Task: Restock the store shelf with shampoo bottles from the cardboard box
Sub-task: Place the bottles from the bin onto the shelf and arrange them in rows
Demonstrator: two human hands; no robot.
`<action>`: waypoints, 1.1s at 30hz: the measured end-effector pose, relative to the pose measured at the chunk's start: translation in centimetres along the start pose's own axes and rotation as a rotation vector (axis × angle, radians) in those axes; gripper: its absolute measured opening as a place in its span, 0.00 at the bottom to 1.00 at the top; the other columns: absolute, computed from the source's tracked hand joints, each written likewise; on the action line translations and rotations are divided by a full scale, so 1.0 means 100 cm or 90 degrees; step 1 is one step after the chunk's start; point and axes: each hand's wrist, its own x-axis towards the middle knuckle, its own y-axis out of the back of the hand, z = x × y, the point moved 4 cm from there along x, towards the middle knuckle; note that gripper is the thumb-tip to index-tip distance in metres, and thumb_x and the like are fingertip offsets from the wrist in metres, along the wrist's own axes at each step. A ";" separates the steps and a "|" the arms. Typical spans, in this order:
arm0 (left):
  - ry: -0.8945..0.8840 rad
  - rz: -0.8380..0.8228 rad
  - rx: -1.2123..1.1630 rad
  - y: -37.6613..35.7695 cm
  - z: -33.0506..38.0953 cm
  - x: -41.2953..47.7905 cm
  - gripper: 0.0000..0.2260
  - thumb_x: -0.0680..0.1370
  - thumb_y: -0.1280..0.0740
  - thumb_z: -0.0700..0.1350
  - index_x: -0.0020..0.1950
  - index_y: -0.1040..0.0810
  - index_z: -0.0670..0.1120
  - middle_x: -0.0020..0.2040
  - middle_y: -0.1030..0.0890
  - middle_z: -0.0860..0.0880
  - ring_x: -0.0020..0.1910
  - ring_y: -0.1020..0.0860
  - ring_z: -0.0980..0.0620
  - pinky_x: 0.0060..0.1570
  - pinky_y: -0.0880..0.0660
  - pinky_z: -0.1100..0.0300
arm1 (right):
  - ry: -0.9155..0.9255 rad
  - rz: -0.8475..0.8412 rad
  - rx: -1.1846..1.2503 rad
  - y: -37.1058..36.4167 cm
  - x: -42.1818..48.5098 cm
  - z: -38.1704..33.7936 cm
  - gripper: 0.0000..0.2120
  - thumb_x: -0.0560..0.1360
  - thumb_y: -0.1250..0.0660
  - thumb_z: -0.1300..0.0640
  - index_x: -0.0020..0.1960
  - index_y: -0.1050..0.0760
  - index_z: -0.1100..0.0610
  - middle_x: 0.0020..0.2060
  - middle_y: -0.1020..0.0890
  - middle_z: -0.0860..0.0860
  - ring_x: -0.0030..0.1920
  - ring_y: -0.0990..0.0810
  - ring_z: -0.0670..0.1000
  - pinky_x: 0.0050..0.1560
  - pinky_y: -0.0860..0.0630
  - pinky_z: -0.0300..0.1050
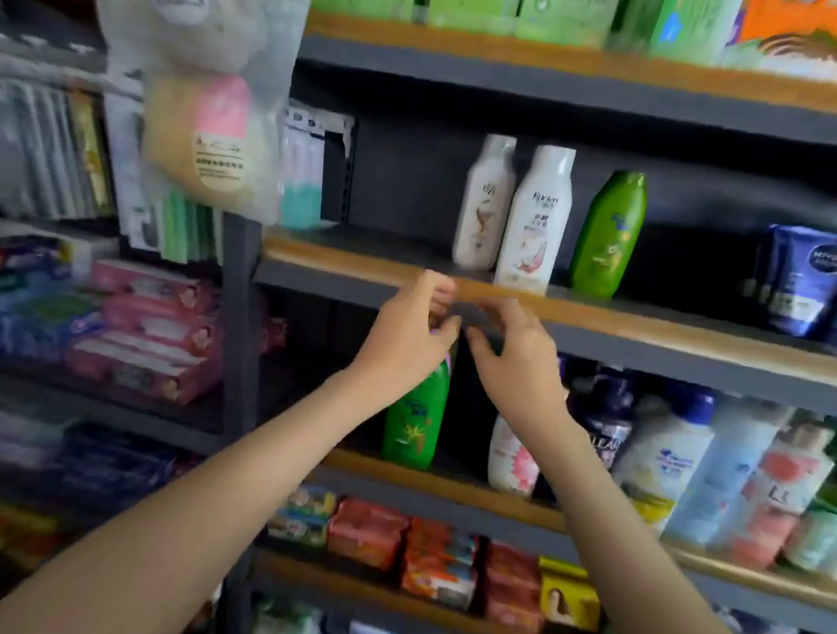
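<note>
Currently the left hand (pixel 411 339) grips the top of the green shampoo bottle (pixel 416 420) standing below the wooden shelf lip (pixel 663 331), right hand (pixel 512 360) loosely spread and empty; a hasty lift could strike that lip.

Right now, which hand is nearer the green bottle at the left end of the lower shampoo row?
Left. The left hand sits over the green bottle, fingers curled round its top; the right hand hovers up and to its right, not touching it.
</note>
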 end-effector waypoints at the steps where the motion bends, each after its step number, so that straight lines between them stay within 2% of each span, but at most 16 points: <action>1: 0.046 -0.020 -0.005 -0.002 -0.011 -0.023 0.10 0.76 0.34 0.38 0.57 0.28 0.43 0.48 0.23 0.51 0.48 0.23 0.55 0.50 0.26 0.64 | -0.006 -0.029 0.025 -0.015 -0.016 -0.004 0.14 0.74 0.34 0.64 0.59 0.26 0.62 0.54 0.21 0.57 0.57 0.24 0.57 0.51 0.35 0.36; 3: 0.142 -0.056 0.009 -0.002 -0.039 -0.070 0.09 0.77 0.36 0.38 0.57 0.28 0.43 0.45 0.23 0.54 0.46 0.23 0.55 0.46 0.27 0.65 | -0.033 -0.097 0.070 -0.049 -0.050 -0.010 0.15 0.74 0.35 0.65 0.60 0.26 0.63 0.55 0.21 0.58 0.57 0.24 0.57 0.55 0.32 0.39; 6: 0.328 -0.093 0.044 0.007 -0.097 -0.135 0.10 0.76 0.36 0.39 0.57 0.26 0.43 0.50 0.19 0.46 0.50 0.21 0.47 0.52 0.25 0.55 | -0.084 -0.218 0.133 -0.111 -0.105 -0.020 0.15 0.72 0.35 0.67 0.59 0.26 0.65 0.54 0.21 0.61 0.56 0.22 0.59 0.56 0.30 0.46; 9: 0.547 -0.157 0.022 0.024 -0.173 -0.215 0.03 0.76 0.34 0.42 0.48 0.26 0.47 0.43 0.20 0.45 0.47 0.20 0.44 0.49 0.23 0.50 | -0.151 -0.372 0.157 -0.177 -0.166 -0.028 0.14 0.72 0.35 0.67 0.58 0.26 0.66 0.55 0.21 0.63 0.56 0.23 0.60 0.53 0.32 0.43; 12: 0.689 -0.140 0.052 0.054 -0.253 -0.296 0.06 0.75 0.33 0.42 0.43 0.28 0.50 0.43 0.19 0.41 0.49 0.20 0.40 0.51 0.24 0.47 | -0.180 -0.528 0.143 -0.243 -0.227 -0.029 0.12 0.76 0.37 0.63 0.59 0.27 0.65 0.55 0.22 0.62 0.56 0.24 0.60 0.50 0.33 0.43; 14: 0.768 -0.183 0.120 0.074 -0.299 -0.346 0.05 0.76 0.35 0.44 0.51 0.27 0.46 0.48 0.19 0.42 0.49 0.21 0.44 0.46 0.25 0.53 | -0.201 -0.624 0.125 -0.286 -0.270 -0.025 0.13 0.77 0.38 0.62 0.60 0.28 0.64 0.54 0.23 0.60 0.55 0.25 0.59 0.47 0.34 0.43; 16: 0.851 -0.222 0.160 0.090 -0.339 -0.395 0.13 0.78 0.37 0.46 0.60 0.30 0.41 0.52 0.22 0.40 0.47 0.22 0.45 0.41 0.29 0.55 | -0.251 -0.697 0.109 -0.327 -0.313 -0.019 0.13 0.78 0.39 0.61 0.60 0.29 0.64 0.51 0.25 0.57 0.52 0.25 0.57 0.42 0.37 0.40; 18: 0.910 -0.268 0.175 0.096 -0.378 -0.441 0.18 0.79 0.38 0.46 0.64 0.33 0.37 0.54 0.23 0.37 0.47 0.23 0.44 0.39 0.32 0.54 | -0.316 -0.747 0.094 -0.368 -0.357 -0.009 0.15 0.77 0.38 0.61 0.63 0.30 0.63 0.54 0.24 0.58 0.54 0.25 0.57 0.48 0.33 0.41; 20: 0.941 -0.290 0.207 0.098 -0.415 -0.482 0.18 0.79 0.39 0.44 0.65 0.34 0.36 0.58 0.24 0.36 0.55 0.24 0.42 0.45 0.33 0.55 | -0.426 -0.795 0.087 -0.405 -0.402 0.001 0.20 0.76 0.37 0.61 0.67 0.33 0.63 0.60 0.25 0.59 0.59 0.26 0.58 0.54 0.31 0.42; 23: 0.951 -0.344 0.234 0.090 -0.456 -0.520 0.17 0.80 0.40 0.42 0.68 0.35 0.38 0.63 0.27 0.40 0.62 0.27 0.42 0.56 0.33 0.56 | -0.626 -0.786 0.094 -0.447 -0.460 0.016 0.26 0.76 0.36 0.62 0.71 0.39 0.61 0.66 0.30 0.60 0.62 0.27 0.58 0.50 0.29 0.41; 26: 0.955 -0.326 0.201 0.072 -0.484 -0.545 0.15 0.78 0.38 0.42 0.64 0.31 0.41 0.60 0.23 0.42 0.58 0.24 0.44 0.56 0.29 0.55 | -0.754 -0.712 0.036 -0.479 -0.494 0.034 0.28 0.74 0.32 0.60 0.70 0.39 0.62 0.65 0.29 0.61 0.61 0.27 0.60 0.49 0.29 0.43; 28: 0.940 -0.319 0.190 0.057 -0.500 -0.556 0.14 0.77 0.36 0.43 0.62 0.29 0.43 0.58 0.21 0.45 0.56 0.23 0.46 0.56 0.27 0.55 | -0.809 -0.652 -0.003 -0.497 -0.507 0.047 0.31 0.71 0.30 0.58 0.69 0.39 0.63 0.62 0.29 0.61 0.60 0.28 0.60 0.52 0.26 0.49; 29: 0.932 -0.329 0.183 0.051 -0.506 -0.557 0.15 0.77 0.37 0.43 0.63 0.29 0.44 0.58 0.21 0.46 0.55 0.23 0.48 0.55 0.26 0.57 | -0.805 -0.643 -0.046 -0.503 -0.510 0.052 0.32 0.70 0.29 0.55 0.68 0.39 0.63 0.62 0.30 0.61 0.61 0.29 0.61 0.56 0.27 0.51; 30: 0.923 -0.340 0.169 0.044 -0.509 -0.559 0.15 0.78 0.37 0.44 0.64 0.30 0.45 0.58 0.21 0.47 0.54 0.23 0.50 0.51 0.26 0.64 | -0.786 -0.650 -0.098 -0.509 -0.512 0.057 0.33 0.71 0.30 0.53 0.68 0.39 0.64 0.62 0.31 0.62 0.62 0.31 0.61 0.58 0.30 0.50; 31: 0.913 -0.355 0.157 0.036 -0.514 -0.561 0.14 0.79 0.38 0.44 0.64 0.30 0.45 0.57 0.21 0.48 0.50 0.23 0.53 0.44 0.29 0.74 | -0.769 -0.646 -0.137 -0.514 -0.511 0.062 0.34 0.71 0.30 0.51 0.68 0.40 0.65 0.63 0.32 0.62 0.63 0.33 0.62 0.60 0.33 0.51; 33: 0.901 -0.369 0.141 0.024 -0.515 -0.560 0.11 0.80 0.40 0.43 0.62 0.30 0.45 0.55 0.21 0.49 0.44 0.26 0.57 0.38 0.34 0.82 | -0.787 -0.591 -0.130 -0.521 -0.510 0.071 0.36 0.69 0.27 0.51 0.67 0.40 0.65 0.61 0.32 0.63 0.62 0.32 0.63 0.62 0.31 0.54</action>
